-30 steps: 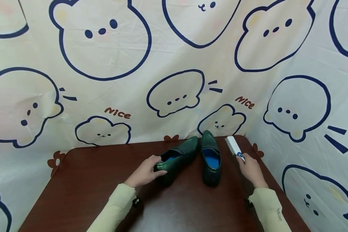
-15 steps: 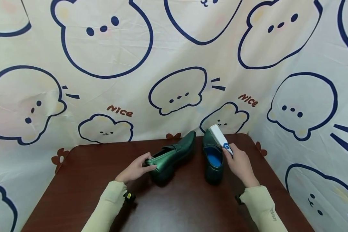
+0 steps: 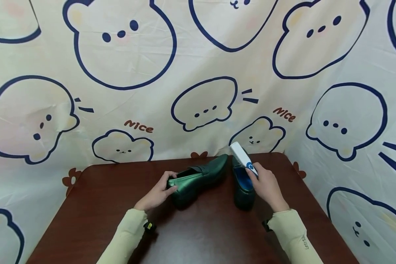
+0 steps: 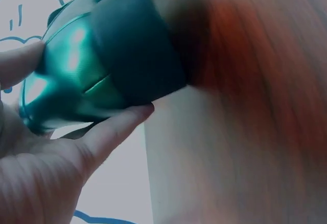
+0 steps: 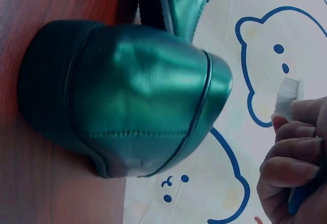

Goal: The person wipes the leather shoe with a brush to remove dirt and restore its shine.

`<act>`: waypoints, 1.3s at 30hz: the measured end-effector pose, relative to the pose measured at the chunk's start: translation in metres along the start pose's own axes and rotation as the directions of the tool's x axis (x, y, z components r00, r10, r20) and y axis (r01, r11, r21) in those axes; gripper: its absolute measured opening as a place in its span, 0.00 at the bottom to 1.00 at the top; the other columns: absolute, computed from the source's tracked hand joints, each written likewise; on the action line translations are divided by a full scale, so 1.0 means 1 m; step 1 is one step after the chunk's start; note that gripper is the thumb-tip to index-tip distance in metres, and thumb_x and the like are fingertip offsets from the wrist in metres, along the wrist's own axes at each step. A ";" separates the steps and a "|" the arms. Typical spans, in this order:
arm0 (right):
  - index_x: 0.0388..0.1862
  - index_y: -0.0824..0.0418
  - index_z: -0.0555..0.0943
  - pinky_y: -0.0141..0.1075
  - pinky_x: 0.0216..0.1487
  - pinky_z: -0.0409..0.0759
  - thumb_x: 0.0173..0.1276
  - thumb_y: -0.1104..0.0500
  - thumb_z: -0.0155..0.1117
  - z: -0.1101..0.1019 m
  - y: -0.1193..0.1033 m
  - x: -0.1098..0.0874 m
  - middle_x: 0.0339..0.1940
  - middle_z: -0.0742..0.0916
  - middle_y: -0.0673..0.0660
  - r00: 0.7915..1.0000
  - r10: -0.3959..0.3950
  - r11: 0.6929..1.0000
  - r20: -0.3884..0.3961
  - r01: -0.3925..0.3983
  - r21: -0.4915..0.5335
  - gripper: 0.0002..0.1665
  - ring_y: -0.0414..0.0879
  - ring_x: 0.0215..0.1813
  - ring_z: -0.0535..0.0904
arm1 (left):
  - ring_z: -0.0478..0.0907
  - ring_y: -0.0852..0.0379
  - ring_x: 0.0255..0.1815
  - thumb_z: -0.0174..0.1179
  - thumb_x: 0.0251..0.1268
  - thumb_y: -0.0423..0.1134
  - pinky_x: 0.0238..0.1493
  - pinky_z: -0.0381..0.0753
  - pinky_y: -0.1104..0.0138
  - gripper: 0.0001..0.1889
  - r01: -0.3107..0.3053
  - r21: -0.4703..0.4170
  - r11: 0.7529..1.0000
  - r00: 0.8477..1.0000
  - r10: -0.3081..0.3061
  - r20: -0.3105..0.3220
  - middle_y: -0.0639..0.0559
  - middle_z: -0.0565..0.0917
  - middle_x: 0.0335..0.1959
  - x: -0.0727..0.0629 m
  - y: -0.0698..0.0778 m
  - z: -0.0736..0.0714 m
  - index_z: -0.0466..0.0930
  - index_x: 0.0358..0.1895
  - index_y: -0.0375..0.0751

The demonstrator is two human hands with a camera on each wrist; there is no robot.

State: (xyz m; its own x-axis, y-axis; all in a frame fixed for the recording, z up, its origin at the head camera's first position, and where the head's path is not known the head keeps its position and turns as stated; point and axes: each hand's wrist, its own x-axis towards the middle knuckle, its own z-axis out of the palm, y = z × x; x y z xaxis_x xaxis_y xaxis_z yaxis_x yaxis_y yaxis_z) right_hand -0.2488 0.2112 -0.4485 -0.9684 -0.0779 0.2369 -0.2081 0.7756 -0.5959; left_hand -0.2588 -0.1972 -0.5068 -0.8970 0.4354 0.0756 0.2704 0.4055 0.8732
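My left hand [image 3: 157, 191] grips the heel end of a green loafer [image 3: 201, 179], which lies at a slant with its toe pointing to the back right. The left wrist view shows its shiny heel [image 4: 71, 76] between thumb and fingers. A second green loafer [image 3: 245, 196] with a blue insole stands beside it, toe to the back. In my right hand [image 3: 266, 186] is a white brush [image 3: 241, 153] with a blue mark, held by its handle above that second loafer. Its pale bristles [image 5: 286, 97] show in the right wrist view; whether they touch the shoe I cannot tell.
Both shoes are on a dark brown wooden table [image 3: 198, 238]. A white cloth [image 3: 204, 62] printed with bear outlines hangs right behind the table's back edge and along both sides.
The brush has moved left from the right side of the table to above the second loafer. My left hand has shifted the first loafer slightly to the left.
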 end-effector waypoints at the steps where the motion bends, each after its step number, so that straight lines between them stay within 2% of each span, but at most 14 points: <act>1: 0.55 0.63 0.76 0.38 0.27 0.73 0.81 0.53 0.58 0.001 -0.001 0.000 0.30 0.82 0.58 1.000 0.002 1.000 0.006 -0.002 0.007 0.15 0.47 0.25 0.73 | 0.59 0.42 0.76 0.52 0.83 0.44 0.71 0.63 0.44 0.18 0.005 0.005 1.000 1.000 -0.005 -0.011 0.43 0.60 0.77 -0.001 -0.001 0.000 0.62 0.67 0.46; 4: 0.56 0.63 0.76 0.39 0.29 0.74 0.81 0.52 0.59 0.004 -0.005 0.001 0.35 0.85 0.60 1.000 0.003 1.000 0.018 -0.003 0.013 0.16 0.48 0.27 0.75 | 0.58 0.43 0.74 0.46 0.86 0.45 0.71 0.61 0.44 0.22 0.009 0.014 1.000 0.999 -0.008 -0.046 0.44 0.57 0.75 -0.002 -0.006 0.001 0.59 0.75 0.49; 7: 0.58 0.64 0.76 0.38 0.31 0.76 0.81 0.52 0.59 0.008 -0.009 0.002 0.41 0.87 0.63 1.000 -0.006 1.000 0.025 0.006 0.011 0.17 0.49 0.30 0.77 | 0.61 0.43 0.68 0.40 0.88 0.47 0.64 0.67 0.48 0.23 0.029 -0.004 1.000 0.997 -0.029 -0.075 0.45 0.57 0.71 -0.001 -0.011 0.001 0.58 0.79 0.52; 9: 0.60 0.64 0.76 0.38 0.32 0.78 0.81 0.52 0.59 0.009 -0.011 0.004 0.44 0.87 0.63 0.999 -0.007 1.000 0.037 0.007 0.016 0.19 0.49 0.31 0.78 | 0.63 0.44 0.65 0.40 0.88 0.48 0.58 0.70 0.51 0.23 0.060 -0.023 0.998 0.992 -0.062 -0.109 0.46 0.58 0.68 0.001 -0.013 0.001 0.59 0.79 0.54; 12: 0.62 0.64 0.75 0.37 0.32 0.79 0.81 0.52 0.59 0.011 -0.014 0.005 0.45 0.87 0.63 0.999 -0.004 1.000 0.053 0.002 0.031 0.20 0.49 0.32 0.79 | 0.67 0.44 0.62 0.54 0.80 0.55 0.56 0.74 0.52 0.31 0.118 0.013 0.993 0.980 -0.114 -0.165 0.46 0.58 0.67 0.005 -0.017 0.004 0.57 0.78 0.53; 15: 0.61 0.64 0.75 0.37 0.31 0.78 0.81 0.53 0.60 0.013 -0.018 0.007 0.42 0.86 0.63 0.998 -0.006 0.999 0.060 0.003 0.049 0.19 0.48 0.30 0.77 | 0.68 0.44 0.65 0.71 0.64 0.58 0.63 0.72 0.50 0.46 0.156 0.062 0.986 0.968 -0.139 -0.211 0.45 0.56 0.71 0.008 -0.022 0.008 0.53 0.77 0.49; 17: 0.60 0.63 0.76 0.38 0.30 0.77 0.81 0.53 0.60 0.015 -0.021 0.009 0.39 0.86 0.62 0.998 -0.010 0.998 0.063 0.007 0.058 0.18 0.48 0.29 0.76 | 0.66 0.44 0.67 0.77 0.55 0.58 0.65 0.72 0.49 0.53 0.176 0.037 0.984 0.960 -0.164 -0.227 0.45 0.52 0.74 0.009 -0.027 0.010 0.51 0.77 0.48; 18: 0.59 0.63 0.76 0.38 0.30 0.76 0.80 0.53 0.60 0.016 -0.023 0.010 0.37 0.85 0.61 0.998 -0.012 0.998 0.067 0.007 0.063 0.18 0.48 0.28 0.76 | 0.66 0.43 0.67 0.79 0.54 0.56 0.65 0.72 0.49 0.54 0.185 -0.008 0.983 0.956 -0.182 -0.232 0.44 0.52 0.75 0.009 -0.030 0.010 0.51 0.76 0.48; 22: 0.57 0.61 0.77 0.38 0.31 0.75 0.81 0.52 0.60 0.025 -0.030 0.014 0.31 0.82 0.58 0.997 -0.023 0.997 0.074 0.017 0.081 0.16 0.47 0.28 0.74 | 0.67 0.43 0.68 0.80 0.55 0.48 0.61 0.75 0.54 0.51 0.207 -0.233 0.950 0.942 -0.258 -0.213 0.43 0.59 0.74 0.010 -0.035 0.010 0.51 0.75 0.52; 25: 0.56 0.60 0.77 0.39 0.31 0.74 0.82 0.50 0.57 0.032 -0.037 0.016 0.30 0.80 0.56 0.997 -0.048 0.995 0.064 0.043 0.086 0.16 0.47 0.28 0.73 | 0.69 0.43 0.68 0.79 0.56 0.46 0.59 0.76 0.57 0.50 0.219 -0.333 0.917 0.939 -0.291 -0.182 0.42 0.64 0.72 0.011 -0.036 0.010 0.50 0.74 0.53; 30: 0.51 0.58 0.77 0.38 0.28 0.72 0.84 0.49 0.53 0.050 -0.054 0.016 0.25 0.76 0.53 0.991 -0.101 0.993 0.086 0.094 0.077 0.13 0.46 0.24 0.71 | 0.69 0.42 0.68 0.80 0.55 0.46 0.59 0.77 0.58 0.51 0.224 -0.347 0.911 0.946 -0.289 -0.146 0.41 0.64 0.72 0.010 -0.041 0.006 0.49 0.74 0.52; 33: 0.49 0.57 0.76 0.36 0.26 0.72 0.84 0.50 0.53 0.068 -0.068 0.013 0.24 0.77 0.51 0.983 -0.123 0.990 0.136 0.113 0.079 0.12 0.44 0.22 0.72 | 0.69 0.42 0.67 0.79 0.55 0.45 0.59 0.76 0.59 0.51 0.226 -0.314 0.922 0.954 -0.274 -0.119 0.39 0.64 0.71 0.006 -0.047 0.000 0.49 0.74 0.53; 36: 0.48 0.58 0.75 0.34 0.23 0.71 0.84 0.50 0.53 0.089 -0.083 0.009 0.24 0.77 0.51 0.971 -0.155 0.987 0.184 0.144 0.070 0.12 0.42 0.22 0.71 | 0.69 0.41 0.66 0.78 0.58 0.45 0.60 0.74 0.58 0.51 0.219 -0.283 0.934 0.960 -0.258 -0.107 0.37 0.65 0.71 0.002 -0.053 -0.004 0.48 0.75 0.53; 39: 0.49 0.59 0.74 0.33 0.21 0.70 0.85 0.50 0.52 0.110 -0.098 0.003 0.23 0.76 0.50 0.952 -0.196 0.981 0.236 0.191 0.045 0.13 0.41 0.20 0.70 | 0.68 0.42 0.67 0.74 0.62 0.46 0.61 0.71 0.58 0.49 0.223 -0.269 0.937 0.958 -0.262 -0.117 0.38 0.64 0.71 -0.002 -0.061 -0.005 0.46 0.76 0.52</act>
State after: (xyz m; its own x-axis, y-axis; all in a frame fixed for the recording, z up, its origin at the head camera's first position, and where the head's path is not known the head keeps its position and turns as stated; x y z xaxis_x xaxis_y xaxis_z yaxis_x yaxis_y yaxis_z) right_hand -0.2468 0.0661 -0.4737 -0.9134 -0.3737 0.1614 -0.3949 0.7173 -0.5740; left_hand -0.2755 -0.2269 -0.5579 -0.9712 0.2165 -0.0995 -0.0407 0.2607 0.9646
